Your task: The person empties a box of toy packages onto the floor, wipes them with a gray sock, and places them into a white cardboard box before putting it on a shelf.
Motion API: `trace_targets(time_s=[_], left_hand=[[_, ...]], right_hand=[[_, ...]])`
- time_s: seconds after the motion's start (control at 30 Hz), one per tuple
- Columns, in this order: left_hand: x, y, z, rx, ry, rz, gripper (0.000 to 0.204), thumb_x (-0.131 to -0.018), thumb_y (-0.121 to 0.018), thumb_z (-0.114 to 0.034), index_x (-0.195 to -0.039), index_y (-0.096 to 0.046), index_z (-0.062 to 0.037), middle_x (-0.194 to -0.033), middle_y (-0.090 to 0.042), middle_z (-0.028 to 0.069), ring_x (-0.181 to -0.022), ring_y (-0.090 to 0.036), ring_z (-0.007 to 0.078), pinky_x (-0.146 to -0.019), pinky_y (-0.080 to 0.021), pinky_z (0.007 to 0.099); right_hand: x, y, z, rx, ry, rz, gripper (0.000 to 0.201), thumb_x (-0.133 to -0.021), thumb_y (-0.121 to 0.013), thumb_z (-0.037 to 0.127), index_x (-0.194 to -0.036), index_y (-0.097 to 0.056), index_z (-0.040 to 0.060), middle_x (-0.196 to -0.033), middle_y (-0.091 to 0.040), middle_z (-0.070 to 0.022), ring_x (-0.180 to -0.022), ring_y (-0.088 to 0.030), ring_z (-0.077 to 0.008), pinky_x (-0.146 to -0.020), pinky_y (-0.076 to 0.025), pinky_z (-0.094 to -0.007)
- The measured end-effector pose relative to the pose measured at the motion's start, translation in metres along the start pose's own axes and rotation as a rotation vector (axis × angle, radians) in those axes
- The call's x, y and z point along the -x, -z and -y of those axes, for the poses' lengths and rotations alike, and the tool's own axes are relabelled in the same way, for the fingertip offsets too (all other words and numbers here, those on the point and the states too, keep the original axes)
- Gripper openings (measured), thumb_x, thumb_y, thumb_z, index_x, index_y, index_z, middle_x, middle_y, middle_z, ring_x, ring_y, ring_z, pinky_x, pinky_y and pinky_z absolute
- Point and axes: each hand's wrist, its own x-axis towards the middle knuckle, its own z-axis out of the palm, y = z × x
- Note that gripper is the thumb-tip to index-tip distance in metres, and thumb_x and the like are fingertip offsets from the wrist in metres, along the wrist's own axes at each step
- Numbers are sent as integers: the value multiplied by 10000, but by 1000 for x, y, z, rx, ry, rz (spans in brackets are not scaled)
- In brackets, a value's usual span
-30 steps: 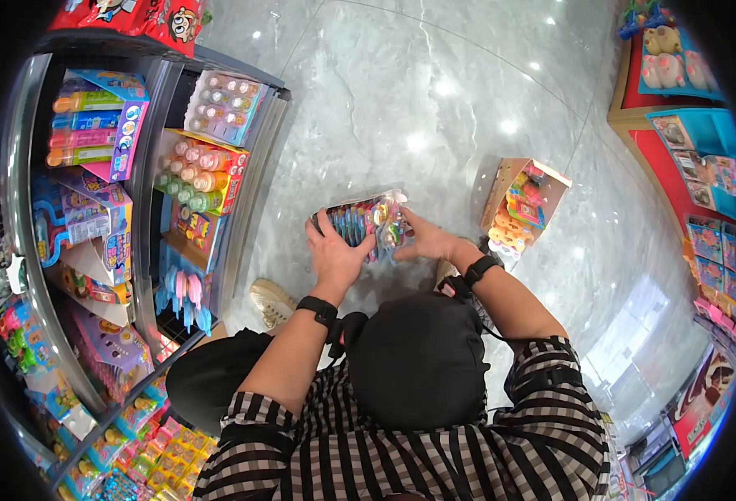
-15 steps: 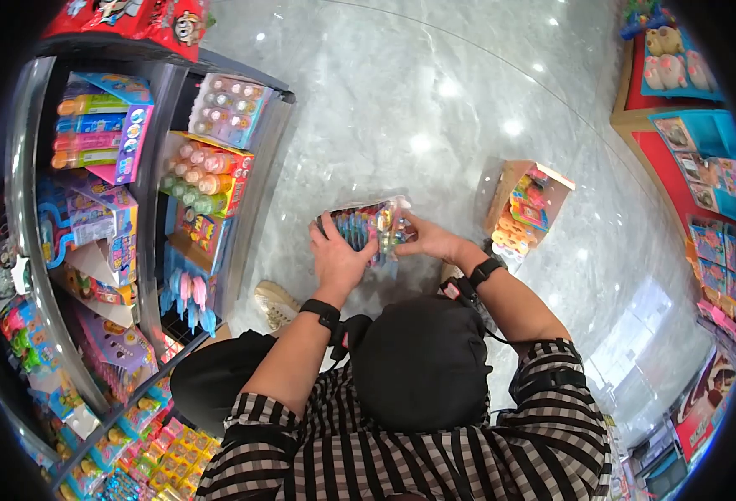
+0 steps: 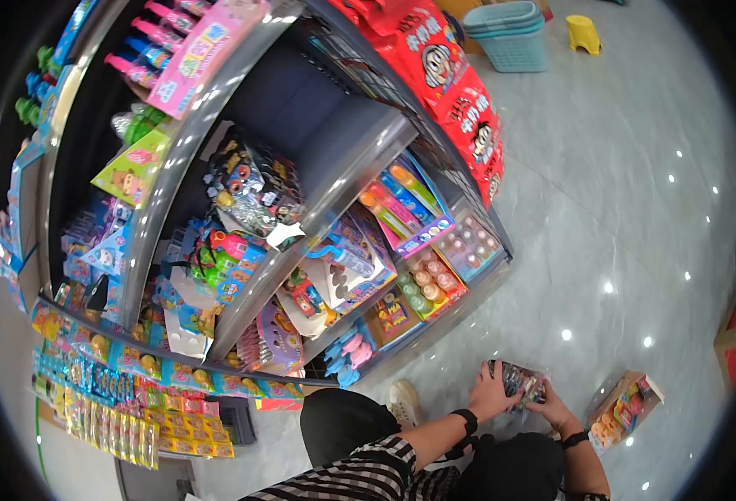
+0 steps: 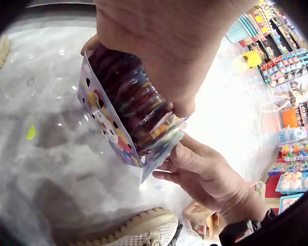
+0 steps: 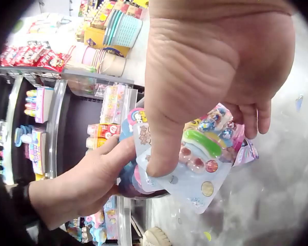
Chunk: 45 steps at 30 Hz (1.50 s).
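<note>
Low over the floor, a small printed display box (image 4: 105, 120) packed with a row of carded toys (image 4: 138, 97) is between both hands. My left hand (image 3: 492, 397) grips the row from above, thumb on one side and fingers on the other. My right hand (image 3: 554, 407) holds the end of the row. In the right wrist view its thumb lies on the front of a pale blue toy card (image 5: 195, 187) with a green piece under clear plastic, while its other fingers reach over the far side. The left wrist view shows the box tilted.
An open cardboard box (image 3: 627, 409) of toys stands on the floor to the right. Tall shelves (image 3: 360, 159) of boxed toys rise on the left. A shoe (image 3: 404, 401) is beside the hands. Stacked blue baskets (image 3: 510, 42) and a yellow stool (image 3: 583, 33) stand farther off.
The head view has swung toward the left shelves, so the hands and box now appear at the lower right. Both hands still hold the packed toys.
</note>
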Motion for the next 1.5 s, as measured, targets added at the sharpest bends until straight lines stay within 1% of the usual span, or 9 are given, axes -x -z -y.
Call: trace_targets(time_s=[0.13,0.23,0.4,0.63,0.83,1.0,1.23,1.33,1.5], left_hand=[[-1,3,1,14,28,68,1028,-722,-721,-512,-1469,-169,-71,-1458,-197,311,-1271,-343,501,-962,-414,573],[-3,-3,4,38,24,47,1019,-716,-735,-492,-1466,-186,-74,-1453,-210,313,-1265,-351,500,-956,-423,564],[-7,-17,13,2,-131,-83,1036,-694,-747,-490,-1393,-247,89,-1343,-312,353,-1200,-408,491,-1028,-376,457],[-9,-17,18,-3,-160,-49,1053,-677,-796,-445,-1404,-220,53,-1355,-292,342,-1220,-391,474,-1037,-358,463],[-1,0,10,36,-51,-11,1163,-628,-823,-497,-1450,-173,8,-1453,-159,368,-1321,-287,499,-1079,-313,480],[10,1,2,-61,-89,-21,1197,-614,-827,-512,-1461,-152,-3,-1472,-105,380,-1334,-254,519,-1092,-287,495],[5,-8,4,2,-111,-36,1183,-620,-831,-488,-1464,-150,-12,-1477,-90,372,-1347,-220,517,-1096,-266,506],[5,-6,7,25,-103,-4,1178,-627,-832,-473,-1467,-145,-17,-1482,-75,368,-1352,-201,515,-1098,-253,516],[6,-10,11,29,-115,-46,1168,-643,-821,-481,-1471,-138,-22,-1486,-66,362,-1348,-202,516,-1101,-245,521]], right_hand=[[-1,-6,15,61,-107,-56,989,-807,-719,402,-1515,-113,71,-1386,-436,-150,-1184,-492,-265,-855,-482,-378],[-1,-6,37,76,-191,5,942,-803,-724,381,-1498,-180,53,-1343,-477,-123,-1073,-542,-211,-801,-500,-319],[25,-13,72,28,-117,28,873,-795,-627,646,-1418,-398,79,-1218,-566,-86,-961,-594,-181,-764,-512,-304],[-11,-1,-14,128,-217,-117,667,-859,-544,630,-1127,-620,24,-902,-666,-104,-778,-643,-182,-618,-523,-312],[-11,-1,-4,64,-256,-144,590,-894,-521,571,-1111,-624,32,-916,-673,-87,-737,-658,-179,-572,-522,-323],[-5,5,-2,136,-332,-224,655,-834,-633,541,-1203,-628,0,-1004,-657,-98,-880,-569,-163,-724,-455,-298],[2,11,-13,51,-299,-154,643,-834,-628,551,-1169,-643,2,-1031,-638,-106,-851,-555,-192,-747,-465,-319],[3,7,-7,22,-312,-138,731,-818,-631,574,-1255,-564,-9,-1082,-616,-114,-893,-565,-210,-738,-473,-331],[9,-6,12,34,-289,-319,1112,-753,-667,628,-1471,-168,-59,-1290,-507,-235,-1092,-542,-279,-830,-483,-374]])
